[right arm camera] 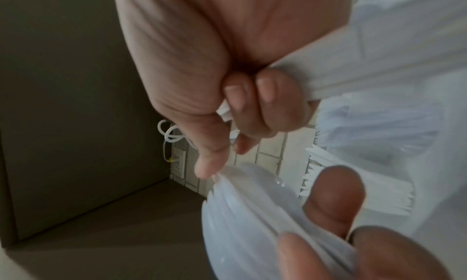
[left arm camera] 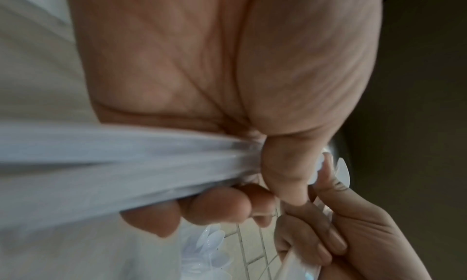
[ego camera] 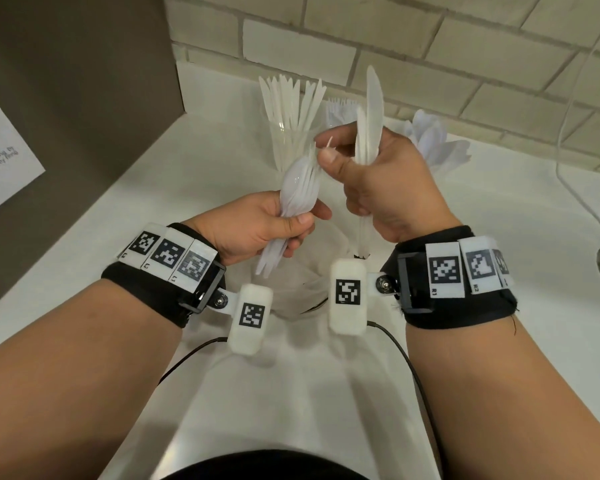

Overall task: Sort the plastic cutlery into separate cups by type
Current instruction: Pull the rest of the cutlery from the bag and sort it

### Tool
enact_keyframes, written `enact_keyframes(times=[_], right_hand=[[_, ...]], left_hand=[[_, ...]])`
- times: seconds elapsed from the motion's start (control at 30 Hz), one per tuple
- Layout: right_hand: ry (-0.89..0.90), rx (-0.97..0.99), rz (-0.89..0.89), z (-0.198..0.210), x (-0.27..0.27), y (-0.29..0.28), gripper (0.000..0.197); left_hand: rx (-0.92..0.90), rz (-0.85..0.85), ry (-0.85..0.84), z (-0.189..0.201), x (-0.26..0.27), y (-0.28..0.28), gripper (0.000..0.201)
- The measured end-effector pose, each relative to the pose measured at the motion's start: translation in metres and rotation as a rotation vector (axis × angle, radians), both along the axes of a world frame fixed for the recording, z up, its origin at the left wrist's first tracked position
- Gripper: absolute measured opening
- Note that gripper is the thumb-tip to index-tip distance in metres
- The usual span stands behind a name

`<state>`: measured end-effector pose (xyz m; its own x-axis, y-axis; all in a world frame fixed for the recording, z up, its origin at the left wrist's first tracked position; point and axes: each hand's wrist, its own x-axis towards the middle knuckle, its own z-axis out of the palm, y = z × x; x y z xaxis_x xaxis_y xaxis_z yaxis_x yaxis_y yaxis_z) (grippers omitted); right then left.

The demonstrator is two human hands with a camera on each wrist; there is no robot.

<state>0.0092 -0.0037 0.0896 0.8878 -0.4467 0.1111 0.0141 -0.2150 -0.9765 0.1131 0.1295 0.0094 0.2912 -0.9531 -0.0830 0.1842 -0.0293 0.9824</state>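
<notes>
My left hand [ego camera: 291, 223] grips a mixed bundle of white plastic cutlery [ego camera: 298, 188], spoon bowls up; its handles [left arm camera: 101, 164] run across the left wrist view. My right hand [ego camera: 340, 157] holds a few white knives [ego camera: 371, 109] upright in its curled fingers [right arm camera: 262, 96], while its thumb and forefinger pinch at the top of the left bundle [right arm camera: 252, 214]. At the back stand a clear cup of knives [ego camera: 291, 129], a cup of forks [ego camera: 340, 107] behind it, and a cup of spoons [ego camera: 433, 140] to the right.
A clear plastic container [ego camera: 309, 285] sits on the white counter [ego camera: 187, 174] under my hands. A grey panel with a paper sheet [ego camera: 0, 150] closes the left side. The tiled wall [ego camera: 465, 46] is behind the cups, and a white cable [ego camera: 568, 150] hangs at the right.
</notes>
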Motion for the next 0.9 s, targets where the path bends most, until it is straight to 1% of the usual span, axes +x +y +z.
enact_keyframes(times=[0.07, 0.13, 0.17, 0.2, 0.23, 0.27, 0.3, 0.37, 0.4, 0.47, 0.53, 0.6, 0.67, 0.7, 0.77, 0.83, 0.9], right_hand=[[-0.069, 0.052, -0.044, 0.001, 0.001, -0.001, 0.012], [-0.126, 0.076, -0.05, 0.003, 0.001, -0.003, 0.01], [-0.121, 0.049, -0.023, 0.004, 0.001, -0.004, 0.006], [-0.094, 0.0, 0.016, 0.004, 0.0, -0.005, 0.008], [-0.047, -0.056, 0.065, 0.003, -0.002, -0.006, 0.015], [0.008, -0.108, 0.114, 0.002, -0.003, -0.007, 0.02], [0.055, -0.15, 0.156, 0.001, -0.004, -0.008, 0.022], [0.098, -0.201, 0.205, 0.001, -0.005, -0.007, 0.014], [0.101, -0.211, 0.209, 0.001, -0.005, -0.007, 0.011], [0.073, -0.215, 0.192, 0.0, -0.005, -0.007, 0.01], [0.035, -0.178, 0.16, -0.002, -0.005, -0.007, 0.008], [0.012, -0.112, 0.155, -0.004, -0.005, -0.005, 0.006], [0.004, -0.002, 0.193, -0.004, -0.006, 0.0, 0.009], [0.006, 0.035, 0.206, -0.003, -0.007, 0.003, 0.011], [0.006, 0.048, 0.177, -0.002, -0.006, 0.006, 0.009], [-0.006, 0.011, 0.102, -0.003, -0.003, 0.003, 0.003], [-0.011, 0.008, 0.052, -0.003, 0.0, 0.0, 0.003]], left_hand=[[0.009, -0.016, 0.015, -0.002, 0.0, 0.001, 0.026], [0.01, -0.038, 0.017, -0.002, 0.0, 0.003, 0.026], [0.005, -0.055, 0.016, -0.002, 0.001, 0.004, 0.026], [-0.005, -0.077, 0.021, -0.002, 0.001, 0.005, 0.027], [-0.018, -0.106, 0.034, -0.002, 0.002, 0.005, 0.032], [-0.025, -0.137, 0.051, -0.001, 0.002, 0.006, 0.043], [-0.027, -0.168, 0.071, -0.001, 0.003, 0.006, 0.054], [-0.036, -0.213, 0.105, -0.002, 0.004, 0.006, 0.063], [-0.041, -0.225, 0.118, -0.002, 0.004, 0.006, 0.064], [-0.047, -0.232, 0.152, -0.004, 0.005, 0.006, 0.065], [-0.054, -0.225, 0.193, -0.005, 0.007, 0.007, 0.069], [-0.062, -0.215, 0.21, -0.005, 0.008, 0.007, 0.065], [-0.062, -0.197, 0.214, -0.004, 0.008, 0.007, 0.058], [-0.055, -0.19, 0.21, -0.003, 0.008, 0.006, 0.06], [-0.051, -0.183, 0.215, -0.003, 0.007, 0.005, 0.062], [-0.069, -0.177, 0.238, -0.003, 0.007, 0.006, 0.057], [-0.09, -0.157, 0.267, -0.005, 0.008, 0.007, 0.051]])
